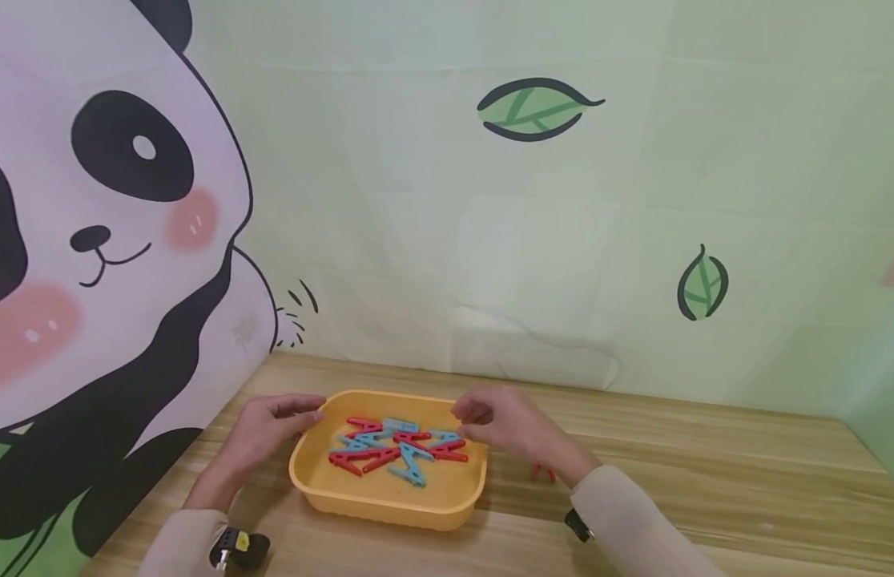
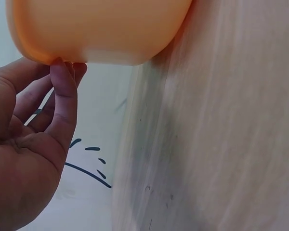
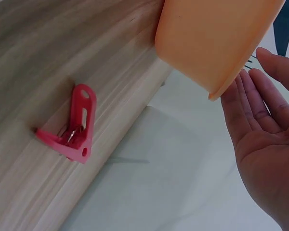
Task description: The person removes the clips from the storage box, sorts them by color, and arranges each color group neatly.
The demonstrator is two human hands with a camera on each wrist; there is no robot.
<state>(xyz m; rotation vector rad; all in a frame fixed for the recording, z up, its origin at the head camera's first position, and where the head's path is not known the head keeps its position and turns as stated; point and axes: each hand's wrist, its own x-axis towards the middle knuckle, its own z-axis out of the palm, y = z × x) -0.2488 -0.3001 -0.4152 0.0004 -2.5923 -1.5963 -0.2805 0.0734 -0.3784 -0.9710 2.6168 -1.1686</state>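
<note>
A yellow plastic basin (image 1: 389, 498) sits on the wooden table, holding several red and light blue clothespins. My left hand (image 1: 270, 429) is at its left rim; in the left wrist view the bent fingers (image 2: 64, 91) pinch the rim of the basin. At the back right corner is my right hand (image 1: 501, 421). The right wrist view has its fingers (image 3: 236, 113) fairly straight against the outside of the rim, with the thumb held apart. Beside the basin, partly under my right forearm in the head view, lies one red clothespin (image 3: 86, 120) with a metal spring.
The wooden table (image 1: 678, 473) runs right and meets a pale green backdrop (image 1: 389, 264) behind the basin. A large panda (image 1: 122, 264) and leaves are printed on it. Both wrists carry black straps with small devices (image 1: 239, 547).
</note>
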